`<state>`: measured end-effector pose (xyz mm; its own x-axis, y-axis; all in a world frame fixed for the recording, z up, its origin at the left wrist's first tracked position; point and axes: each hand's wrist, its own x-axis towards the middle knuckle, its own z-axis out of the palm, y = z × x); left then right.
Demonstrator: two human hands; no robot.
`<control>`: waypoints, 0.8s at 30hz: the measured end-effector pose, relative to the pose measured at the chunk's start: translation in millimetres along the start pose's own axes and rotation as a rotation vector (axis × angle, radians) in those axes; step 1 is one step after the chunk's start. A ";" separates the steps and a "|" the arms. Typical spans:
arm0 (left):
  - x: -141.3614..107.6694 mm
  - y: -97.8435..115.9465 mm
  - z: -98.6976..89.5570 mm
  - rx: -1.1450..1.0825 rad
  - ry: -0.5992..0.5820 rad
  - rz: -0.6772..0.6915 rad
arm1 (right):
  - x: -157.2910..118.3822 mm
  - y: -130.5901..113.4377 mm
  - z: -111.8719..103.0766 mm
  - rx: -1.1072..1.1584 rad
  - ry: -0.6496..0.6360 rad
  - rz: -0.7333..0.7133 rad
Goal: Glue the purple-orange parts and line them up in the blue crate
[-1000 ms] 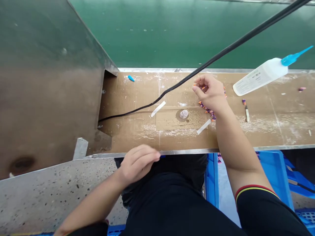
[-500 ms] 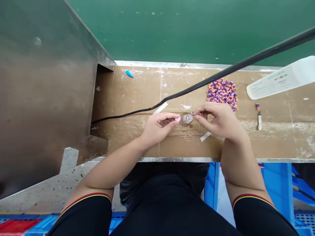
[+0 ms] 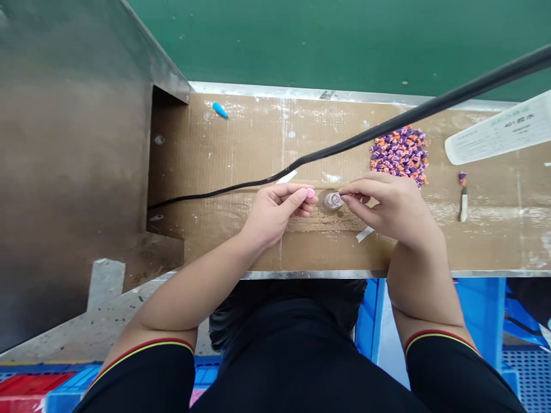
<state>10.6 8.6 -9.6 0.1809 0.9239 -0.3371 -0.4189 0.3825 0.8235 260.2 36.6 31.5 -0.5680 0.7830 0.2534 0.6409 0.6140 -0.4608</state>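
My left hand (image 3: 269, 215) pinches a small pink oval piece (image 3: 310, 193) between thumb and fingers, its flat face tipped upward. To its right, a small round clear dish (image 3: 333, 201) stands on the cardboard, apparently with clear liquid in it. My right hand (image 3: 390, 209) has thumb and forefinger closed on a tiny purple piece (image 3: 341, 195) at the dish's right rim. Whether that piece touches the liquid I cannot tell. Just behind the right hand lies a heap of small purple and orange bow-like pieces (image 3: 400, 152).
A black cable (image 3: 336, 152) crosses above the cardboard-covered bench (image 3: 241, 229). At right lie a translucent glue bottle (image 3: 495, 137) and a small white-handled tool (image 3: 464, 206). A blue cap (image 3: 220, 110) lies back left. A metal housing (image 3: 86, 143) borders the left side.
The left hand has drawn away from the dish and turned the pink piece face up. The right hand's purple piece has come lower against the dish's rim. The whole view has shifted slightly.
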 end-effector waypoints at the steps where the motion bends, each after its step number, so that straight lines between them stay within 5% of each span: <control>1: -0.5 0.6 0.5 -0.006 -0.006 0.002 | 0.0 -0.4 -0.4 -0.003 -0.005 0.000; 14: -2.3 -4.5 -3.8 0.080 -0.081 0.124 | 0.3 -0.8 5.6 0.002 -0.022 -0.010; 24: -2.7 -1.9 -0.5 0.057 -0.062 0.067 | -4.6 -4.1 14.8 -0.045 0.000 -0.055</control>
<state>10.4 5.4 -10.5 0.2095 0.9446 -0.2526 -0.3813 0.3168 0.8685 252.5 29.0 19.7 -0.6035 0.7477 0.2771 0.6308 0.6602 -0.4077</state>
